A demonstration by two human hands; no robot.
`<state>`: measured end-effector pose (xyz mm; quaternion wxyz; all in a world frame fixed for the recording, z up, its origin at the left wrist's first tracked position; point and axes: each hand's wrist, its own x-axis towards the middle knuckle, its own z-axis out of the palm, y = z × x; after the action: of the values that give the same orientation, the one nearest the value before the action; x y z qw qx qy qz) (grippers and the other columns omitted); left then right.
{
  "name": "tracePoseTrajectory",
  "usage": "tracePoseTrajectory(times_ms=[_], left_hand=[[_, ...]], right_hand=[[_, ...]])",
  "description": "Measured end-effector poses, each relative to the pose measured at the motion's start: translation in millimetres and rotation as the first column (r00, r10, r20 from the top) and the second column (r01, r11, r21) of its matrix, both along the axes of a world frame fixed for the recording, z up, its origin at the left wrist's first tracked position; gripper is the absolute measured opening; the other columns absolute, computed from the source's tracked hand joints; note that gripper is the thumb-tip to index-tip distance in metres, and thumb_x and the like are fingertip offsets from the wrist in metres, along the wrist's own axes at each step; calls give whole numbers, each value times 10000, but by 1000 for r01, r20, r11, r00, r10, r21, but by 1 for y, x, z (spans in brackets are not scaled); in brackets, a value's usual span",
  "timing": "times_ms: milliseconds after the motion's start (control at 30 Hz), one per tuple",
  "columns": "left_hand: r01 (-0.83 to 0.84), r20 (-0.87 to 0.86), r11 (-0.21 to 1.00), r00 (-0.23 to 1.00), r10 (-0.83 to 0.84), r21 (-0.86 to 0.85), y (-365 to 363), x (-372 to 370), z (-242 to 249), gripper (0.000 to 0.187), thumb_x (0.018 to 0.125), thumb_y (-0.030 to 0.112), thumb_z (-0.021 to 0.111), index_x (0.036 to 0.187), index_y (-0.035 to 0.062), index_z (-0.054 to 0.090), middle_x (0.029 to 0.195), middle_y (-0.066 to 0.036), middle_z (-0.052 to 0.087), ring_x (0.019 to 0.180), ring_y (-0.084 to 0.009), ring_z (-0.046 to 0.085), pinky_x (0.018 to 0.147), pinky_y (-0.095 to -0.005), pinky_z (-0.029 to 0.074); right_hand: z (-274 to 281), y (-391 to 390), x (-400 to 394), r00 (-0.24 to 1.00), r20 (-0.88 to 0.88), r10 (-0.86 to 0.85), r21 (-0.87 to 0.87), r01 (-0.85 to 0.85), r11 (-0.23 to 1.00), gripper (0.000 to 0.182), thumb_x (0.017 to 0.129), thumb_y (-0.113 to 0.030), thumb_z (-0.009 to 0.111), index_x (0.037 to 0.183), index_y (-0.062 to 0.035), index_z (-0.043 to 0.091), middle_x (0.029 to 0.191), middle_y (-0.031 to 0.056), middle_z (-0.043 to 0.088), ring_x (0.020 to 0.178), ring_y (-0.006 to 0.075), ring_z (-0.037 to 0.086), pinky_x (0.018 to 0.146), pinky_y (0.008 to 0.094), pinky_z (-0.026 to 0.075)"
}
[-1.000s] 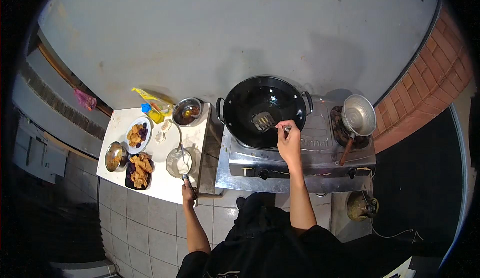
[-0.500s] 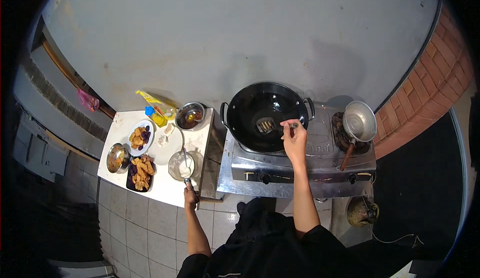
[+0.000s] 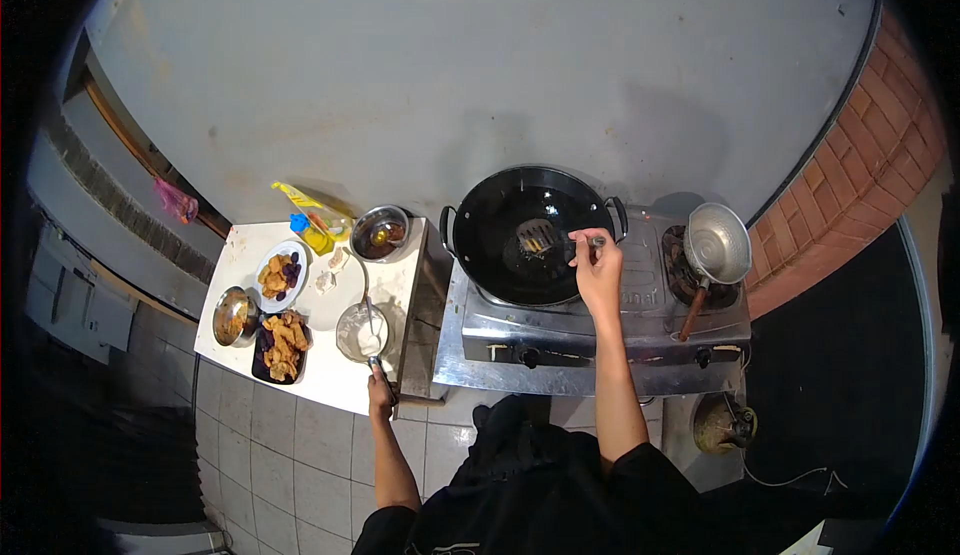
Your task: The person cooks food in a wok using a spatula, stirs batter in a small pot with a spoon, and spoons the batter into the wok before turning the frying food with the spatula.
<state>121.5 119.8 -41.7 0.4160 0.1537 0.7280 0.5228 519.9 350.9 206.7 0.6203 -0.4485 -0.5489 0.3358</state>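
A black two-handled wok (image 3: 480,255) with a shiny dark liquid in it sits on the left burner. My right hand (image 3: 597,260) is closed over the wok's right side, gripping a slotted spatula (image 3: 536,238) by its handle. The spatula's slotted head is low in the wok, near the middle. At the side table's front edge, my left hand (image 3: 380,395) is wrapped round a dark-handled utensil (image 3: 376,363). That utensil's far end reaches a bowl (image 3: 347,334) of white paste, where a spoon (image 3: 368,307) also rests.
Fried pieces lie on a white plate (image 3: 264,297) and in a black tray (image 3: 259,367). Metal bowls (image 3: 400,238) and a yellow oil pouch (image 3: 305,200) share the table (image 3: 330,390). A metal saucepan (image 3: 718,245) stands on the stove's right burner (image 3: 690,280).
My right hand has shifted slightly right and the spatula head has turned and risen a little in the wok. My left hand has stayed at the bowl.
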Motion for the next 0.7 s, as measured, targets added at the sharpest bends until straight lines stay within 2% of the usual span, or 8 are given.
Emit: tracePoseTrajectory(times_ms=[167,267,367,400,500,533,600,700], left_hand=[[-14,-50,1000,999,14,-15,1,7,10,476,951,555,378,856,90,404,554,-54,482,386,-140,445,346,-274,356],[-26,22,999,999,27,-39,2,5,6,475,947,562,381,852,98,404,546,-49,476,385,-142,442,345,-278,351],[-26,-10,999,1000,27,26,2,17,18,548,914,635,374,816,101,452,541,5,419,407,-106,401,376,-274,334],[-27,-30,999,999,28,20,2,20,23,562,909,645,375,804,99,453,545,8,429,405,-105,404,377,-271,335],[-46,-31,998,998,47,32,2,22,18,560,903,655,375,751,121,444,526,23,408,399,-104,390,372,-277,311],[-40,-5,999,999,40,20,2,18,13,539,913,634,379,758,121,427,521,9,416,393,-111,397,365,-277,318],[-31,50,1000,998,31,-1,2,12,9,499,933,593,387,773,121,395,509,-18,431,382,-127,410,349,-277,331],[2,38,1000,999,-3,27,0,11,12,516,924,610,387,758,122,394,510,-14,428,384,-124,411,351,-275,332]], right_hand=[[-1,-2,8,999,28,-21,-30,22,999,116,914,-103,571,879,-3,617,641,6,540,543,61,493,505,238,457],[-1,-13,11,998,-7,-60,-57,60,997,98,908,-80,566,880,2,613,648,12,551,546,65,509,505,237,440],[-5,-22,8,991,-46,-122,-96,117,989,78,900,-57,561,888,6,606,657,22,563,550,70,522,511,232,429],[-6,-21,8,995,4,-98,-46,98,994,60,892,-36,557,897,5,600,688,32,592,554,75,520,517,235,421],[-6,-20,5,994,-16,-106,-31,105,994,54,888,-32,558,898,3,598,710,38,607,562,77,522,528,243,419],[-6,-21,6,996,35,-82,-75,84,994,46,890,-28,550,912,-4,582,761,53,621,583,83,523,543,249,417],[-9,-23,3,996,25,-87,-58,88,994,43,893,-24,539,922,-6,565,782,64,620,599,96,526,557,253,418],[-4,-24,2,992,87,-89,-34,92,995,39,896,-16,524,929,-5,541,806,78,618,629,115,533,579,264,421]])
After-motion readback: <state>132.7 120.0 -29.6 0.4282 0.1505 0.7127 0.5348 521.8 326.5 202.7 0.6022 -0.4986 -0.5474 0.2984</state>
